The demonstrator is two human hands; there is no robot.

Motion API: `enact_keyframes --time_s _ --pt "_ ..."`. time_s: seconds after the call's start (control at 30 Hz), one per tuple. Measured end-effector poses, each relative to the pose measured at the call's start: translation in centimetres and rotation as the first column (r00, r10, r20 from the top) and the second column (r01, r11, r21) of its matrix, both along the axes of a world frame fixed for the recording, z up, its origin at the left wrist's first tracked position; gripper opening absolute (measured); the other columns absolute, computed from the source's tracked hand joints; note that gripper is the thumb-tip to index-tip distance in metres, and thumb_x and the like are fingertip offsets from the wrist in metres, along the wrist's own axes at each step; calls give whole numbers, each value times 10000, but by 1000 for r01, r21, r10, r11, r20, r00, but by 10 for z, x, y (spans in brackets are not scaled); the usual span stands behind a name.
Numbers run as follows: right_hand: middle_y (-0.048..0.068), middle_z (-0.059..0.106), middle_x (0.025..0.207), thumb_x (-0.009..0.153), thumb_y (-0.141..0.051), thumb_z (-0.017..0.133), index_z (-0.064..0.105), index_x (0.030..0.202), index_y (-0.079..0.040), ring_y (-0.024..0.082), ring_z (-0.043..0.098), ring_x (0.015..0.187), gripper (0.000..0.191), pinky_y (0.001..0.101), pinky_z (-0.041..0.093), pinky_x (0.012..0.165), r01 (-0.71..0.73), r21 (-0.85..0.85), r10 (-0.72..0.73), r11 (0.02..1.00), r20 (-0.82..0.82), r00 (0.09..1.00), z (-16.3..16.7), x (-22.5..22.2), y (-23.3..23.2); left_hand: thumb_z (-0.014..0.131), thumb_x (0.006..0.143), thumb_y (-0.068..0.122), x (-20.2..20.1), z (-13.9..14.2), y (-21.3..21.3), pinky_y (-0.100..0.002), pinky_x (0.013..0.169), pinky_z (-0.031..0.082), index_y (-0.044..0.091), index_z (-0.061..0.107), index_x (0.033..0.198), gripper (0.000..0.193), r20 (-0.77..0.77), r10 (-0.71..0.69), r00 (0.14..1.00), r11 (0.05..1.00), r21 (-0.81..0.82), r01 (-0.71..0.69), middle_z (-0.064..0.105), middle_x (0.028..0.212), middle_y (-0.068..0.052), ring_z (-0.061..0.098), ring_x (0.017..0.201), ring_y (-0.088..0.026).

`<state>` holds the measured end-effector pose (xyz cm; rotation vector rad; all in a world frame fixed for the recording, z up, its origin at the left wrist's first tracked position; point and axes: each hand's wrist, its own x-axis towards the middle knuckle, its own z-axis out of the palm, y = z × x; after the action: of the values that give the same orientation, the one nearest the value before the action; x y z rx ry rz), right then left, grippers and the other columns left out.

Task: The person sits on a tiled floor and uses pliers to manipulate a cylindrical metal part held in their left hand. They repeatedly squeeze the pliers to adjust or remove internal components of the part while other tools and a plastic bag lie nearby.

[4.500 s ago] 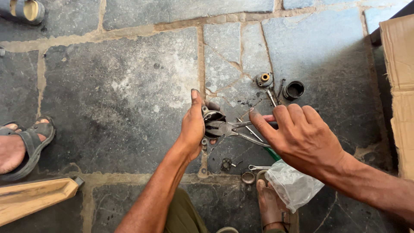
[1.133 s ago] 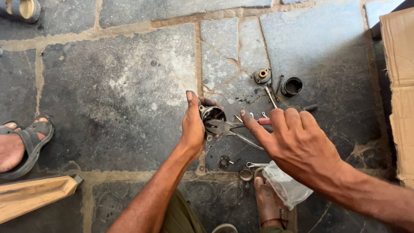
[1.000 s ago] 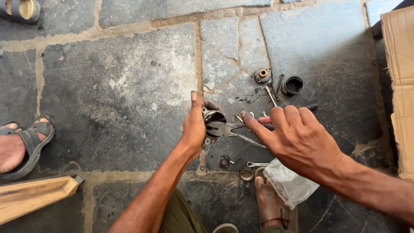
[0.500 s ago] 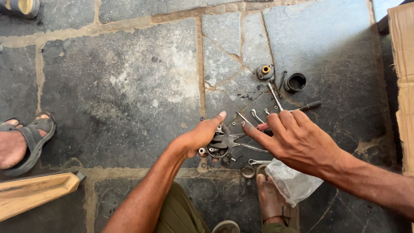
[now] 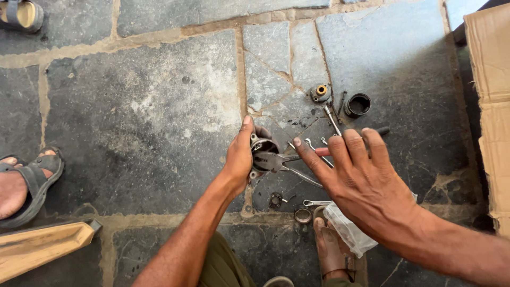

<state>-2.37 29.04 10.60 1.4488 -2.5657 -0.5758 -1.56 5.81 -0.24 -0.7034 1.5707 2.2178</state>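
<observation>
Going near to far from my view. Closest, just below the right hand: a clear plastic bag on the stone floor, a sandalled foot beside it, then a small ring, a small spanner and a dark little fitting lying loose.

Left hand: grip closed around a round metal part, held upright off the floor, thumb side up. Right hand: fingers spread and extended, palm down, over the handles of the pliers; I can see a red handle end between the fingers, but can't tell if that grip is actually closed on it. Plier jaws sit right at the part, at the left grip.

My read on progress: mid-job. The part is held steady and the pliers are engaged on it, so the working step is in hand, not finished. Several pieces lie separate, so whatever goes together or comes apart isn't complete.

Beyond the right fingertips: thin rods and pins, then a brass-centred fitting and a black sleeve, well apart from both grips, untouched.

Far left: another person's sandalled foot. Far right: cardboard.
</observation>
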Motion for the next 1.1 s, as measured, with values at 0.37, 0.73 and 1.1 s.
enact_keyframes --time_s 0.37,0.73,1.1 --pt "149 584 976 909 -211 521 491 1535 -193 312 546 1008 627 544 421 944 12 -28 -14 1000 -83 996 4 10 3 224 1068 546 4 -15 7 -343 741 610 79 523 995 560 -331 248 910 965 3 -262 686 930 -109 690 819 -171" --pt "27 593 668 983 -198 570 674 1385 -207 124 486 549 415 280 393 483 -124 -177 100 976 -135 986 -2 -12 -1 204 1043 548 5 -3 1 -328 616 637 83 521 986 566 -260 188 947 980 -16 -199 684 906 -117 703 734 -176" --pt "27 574 660 979 -174 571 683 1330 -194 134 498 562 369 295 410 501 -135 -212 119 968 -86 989 -7 -15 3 216 1067 550 7 -5 -3 -324 572 606 77 545 928 593 -196 125 973 989 -51 -138 687 837 -107 672 660 -170"
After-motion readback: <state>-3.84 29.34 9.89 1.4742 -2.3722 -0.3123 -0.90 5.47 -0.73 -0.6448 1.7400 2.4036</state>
